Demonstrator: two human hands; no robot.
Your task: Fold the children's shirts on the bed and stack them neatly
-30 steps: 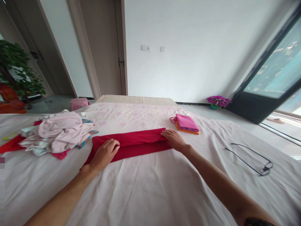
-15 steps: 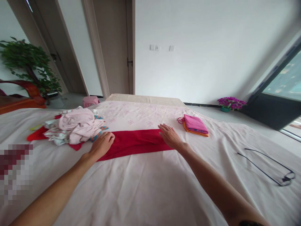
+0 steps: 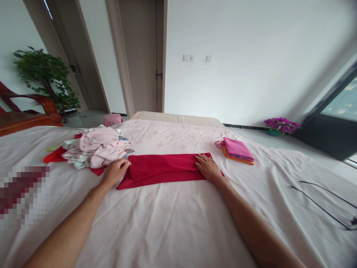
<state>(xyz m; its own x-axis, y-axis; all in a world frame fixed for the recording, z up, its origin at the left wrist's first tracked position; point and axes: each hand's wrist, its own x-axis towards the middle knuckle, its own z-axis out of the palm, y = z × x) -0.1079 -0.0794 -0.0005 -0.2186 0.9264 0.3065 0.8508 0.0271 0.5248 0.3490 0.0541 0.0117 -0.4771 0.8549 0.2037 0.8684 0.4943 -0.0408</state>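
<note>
A red garment (image 3: 164, 169), folded into a long flat strip, lies across the sheet in front of me; its exact kind does not show. At its left end is my left hand (image 3: 115, 171), fingers curled in a pinch at the fabric's edge. My right hand (image 3: 208, 168) rests flat on the right end, fingers stretched out and slightly apart. Just beyond my left hand sits a loose heap of clothes (image 3: 99, 147), mostly pale pink and white with red and blue pieces. To the right of the garment lies a neat folded stack (image 3: 238, 149), pink over blue and orange.
A white sheet (image 3: 167, 223) with faint wrinkles covers the surface. Eyeglasses (image 3: 320, 203) lie at the right. Beyond are a pink stool (image 3: 113, 119), a wooden chair (image 3: 47, 108), a leafy plant (image 3: 46, 74) and purple flowers (image 3: 281, 125).
My right hand has come down flat on the garment's right end. My left hand has slid left to its edge. The whole view has shifted slightly.
</note>
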